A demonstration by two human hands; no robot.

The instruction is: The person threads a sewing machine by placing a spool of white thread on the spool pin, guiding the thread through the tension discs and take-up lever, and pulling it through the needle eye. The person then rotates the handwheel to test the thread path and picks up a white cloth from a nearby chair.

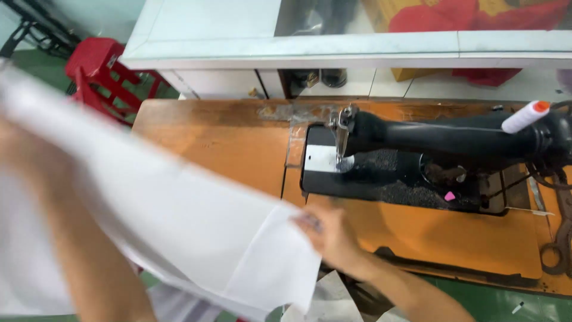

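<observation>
Worn orange sewing table [220, 143] lies bare on its left half, leaving open room; one black sewing machine [429, 152] fills the right, one white thread spool [524, 116] on top. One white fabric sheet [179, 220] hangs over the near edge. Right hand [328, 232] pinches its corner. Left hand [24, 149], blurred, lifts the other end from behind the cloth. One red stool [101, 71] stands beyond.
</observation>
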